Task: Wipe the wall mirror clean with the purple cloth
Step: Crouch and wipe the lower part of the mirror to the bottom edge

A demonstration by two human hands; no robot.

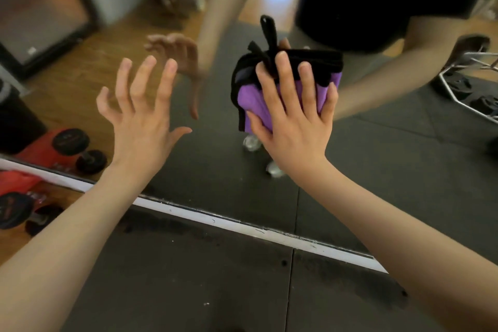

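Observation:
The wall mirror [221, 159] fills the upper part of the head view, and its white lower frame [242, 226] runs diagonally across the middle. My right hand [293, 118] lies flat with spread fingers on the folded purple cloth [250, 105], pressing it against the glass. The cloth has black edging and a black loop sticking up. My left hand [142, 116] hovers to the left of the cloth with fingers spread and holds nothing. Whether it touches the glass I cannot tell. The mirror shows the reflections of both arms.
Dark rubber floor mats [188, 277] lie below the mirror. Black dumbbells and a red object [16, 207] sit on the wooden floor at the left, with their reflections above. The mirror reflects a metal weight rack [474, 89] at the right.

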